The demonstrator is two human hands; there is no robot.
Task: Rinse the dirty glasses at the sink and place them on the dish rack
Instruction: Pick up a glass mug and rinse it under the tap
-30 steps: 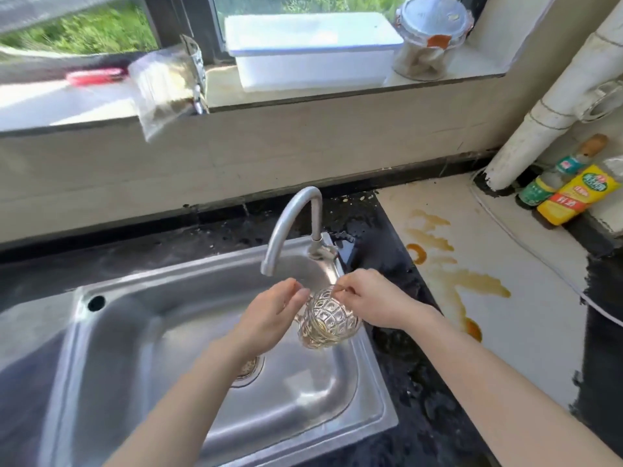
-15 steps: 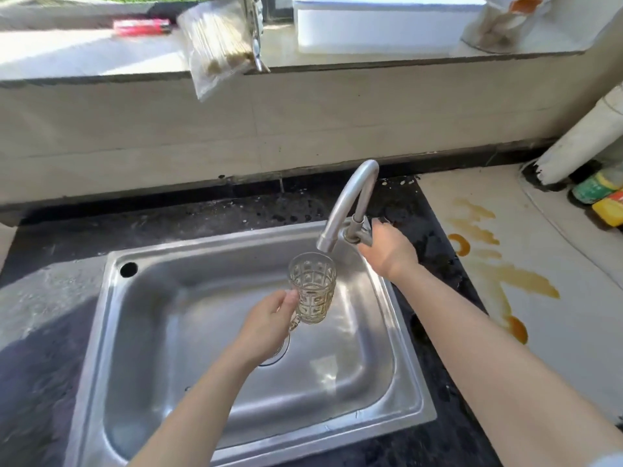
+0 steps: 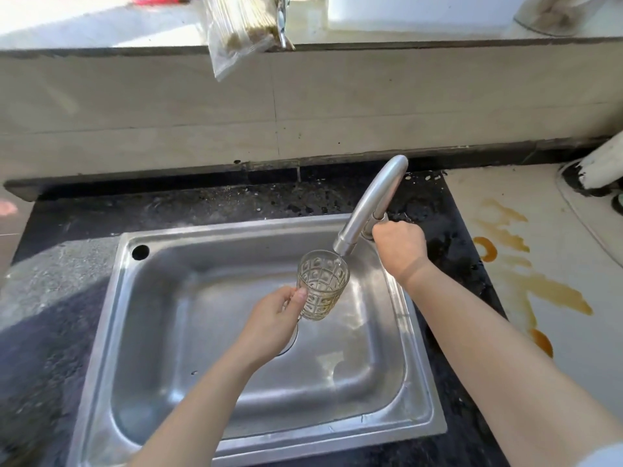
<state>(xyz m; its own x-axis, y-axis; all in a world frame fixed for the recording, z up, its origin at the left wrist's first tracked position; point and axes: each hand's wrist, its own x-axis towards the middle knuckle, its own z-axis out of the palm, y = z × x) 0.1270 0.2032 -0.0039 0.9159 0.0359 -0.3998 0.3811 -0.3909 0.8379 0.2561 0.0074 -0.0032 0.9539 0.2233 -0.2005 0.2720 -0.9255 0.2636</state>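
Observation:
A patterned clear glass [image 3: 322, 284] is held upright over the steel sink [image 3: 161, 332], its rim just under the spout of the curved faucet [image 3: 371, 203]. My left hand [image 3: 276, 321] grips the glass low on its left side. A thin trickle of water enters the rim. My right hand [image 3: 399, 246] is curled round the faucet handle at the tap's base, on the sink's right rim. The handle itself is hidden under my fingers. No dish rack is in view.
Dark speckled counter [image 3: 50, 315] surrounds the sink. To the right lies a pale counter with orange-brown stains [image 3: 526, 284] and a white pipe [image 3: 603, 163]. A plastic bag [image 3: 239, 32] hangs from the window sill above, beside a white box [image 3: 418, 11].
One second ago both hands held the tilted glass. My left hand then turned it upright under the spout while my right hand moved to the faucet handle and closed round it. Water has begun trickling.

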